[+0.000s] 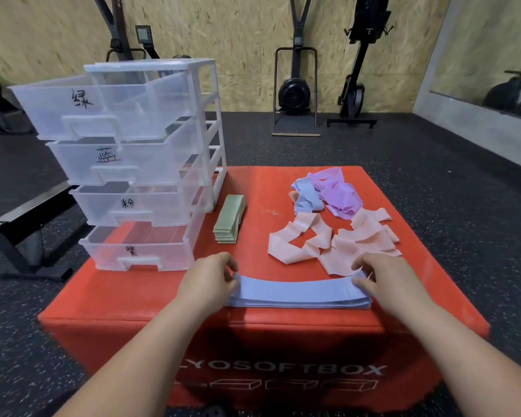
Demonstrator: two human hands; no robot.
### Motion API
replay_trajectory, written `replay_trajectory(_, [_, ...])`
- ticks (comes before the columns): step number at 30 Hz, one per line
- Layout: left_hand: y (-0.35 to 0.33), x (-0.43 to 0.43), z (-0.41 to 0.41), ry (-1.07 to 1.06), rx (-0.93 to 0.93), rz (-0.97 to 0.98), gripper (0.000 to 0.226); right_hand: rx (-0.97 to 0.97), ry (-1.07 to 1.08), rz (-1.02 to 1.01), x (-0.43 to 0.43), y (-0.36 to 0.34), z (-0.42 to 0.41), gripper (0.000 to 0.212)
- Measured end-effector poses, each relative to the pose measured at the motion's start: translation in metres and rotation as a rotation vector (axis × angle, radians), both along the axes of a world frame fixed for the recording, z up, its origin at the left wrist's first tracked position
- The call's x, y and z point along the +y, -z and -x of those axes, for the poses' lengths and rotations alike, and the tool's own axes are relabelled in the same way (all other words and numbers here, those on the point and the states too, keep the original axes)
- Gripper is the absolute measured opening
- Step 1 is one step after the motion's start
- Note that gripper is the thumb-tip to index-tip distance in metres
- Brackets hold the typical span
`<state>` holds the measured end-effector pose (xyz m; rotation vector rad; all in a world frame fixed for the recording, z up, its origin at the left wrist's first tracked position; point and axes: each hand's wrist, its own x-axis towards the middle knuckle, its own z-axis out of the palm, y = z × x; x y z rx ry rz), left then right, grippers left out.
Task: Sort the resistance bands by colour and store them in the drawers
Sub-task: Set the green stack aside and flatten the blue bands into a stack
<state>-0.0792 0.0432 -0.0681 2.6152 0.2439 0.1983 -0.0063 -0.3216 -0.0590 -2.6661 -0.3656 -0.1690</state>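
A flat stack of blue resistance bands [298, 293] lies near the front edge of the red soft box [169, 290]. My left hand [206, 278] pinches the stack's left end and my right hand [385, 278] pinches its right end. Behind it lie loose pink bands [337, 239], a heap of purple bands [339, 194] and one loose blue band [304, 195]. A neat stack of green bands [229, 219] sits beside the clear plastic drawer unit [139, 164], whose several labelled drawers stand pulled open and look empty.
The red box stands on a dark speckled rubber floor. A black bench [21, 218] is at the left. Exercise machines [295, 91] lean along the plywood back wall. A mirror [494, 55] covers the right wall.
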Motion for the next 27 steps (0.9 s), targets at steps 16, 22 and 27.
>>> replay_trajectory(16, [-0.006,-0.001,-0.004,0.457,0.051,-0.226,0.068,0.055,-0.342,0.268,0.005,-0.001,0.0,0.052])
replay_trajectory(22, [0.001,-0.006,-0.006,0.473,0.097,-0.346,0.076,0.084,-0.38,0.452,0.016,0.009,-0.001,0.067])
replay_trajectory(27, [-0.001,-0.005,-0.007,0.465,0.098,-0.337,0.071,0.069,-0.402,0.485,0.014,0.01,-0.006,0.063])
